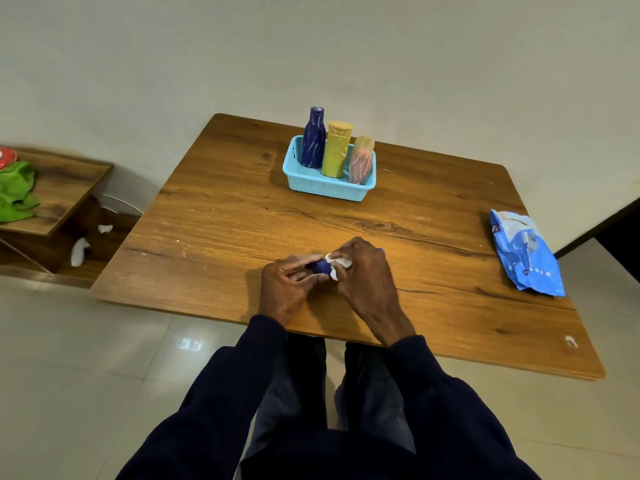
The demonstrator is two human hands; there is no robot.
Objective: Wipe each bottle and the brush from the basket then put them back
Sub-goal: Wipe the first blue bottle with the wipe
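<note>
Three bottles stand upright in a light blue basket (304, 183) at the table's far side: a dark blue bottle (313, 140), a yellow bottle (336, 150) and a pink bottle (362, 161). Near the front edge my left hand (287, 289) grips a small blue object (321, 267), likely the brush, mostly hidden by fingers. My right hand (363, 271) pinches a white wipe (338, 265) against that object. A bit of blue shows past the right hand's knuckles.
A blue wipes packet (524, 251) lies near the right edge of the wooden table (225, 220). A low wooden shelf (65, 188) at the left holds a green cloth (15, 190). White scraps (79, 251) lie below it. Tiled floor surrounds the table.
</note>
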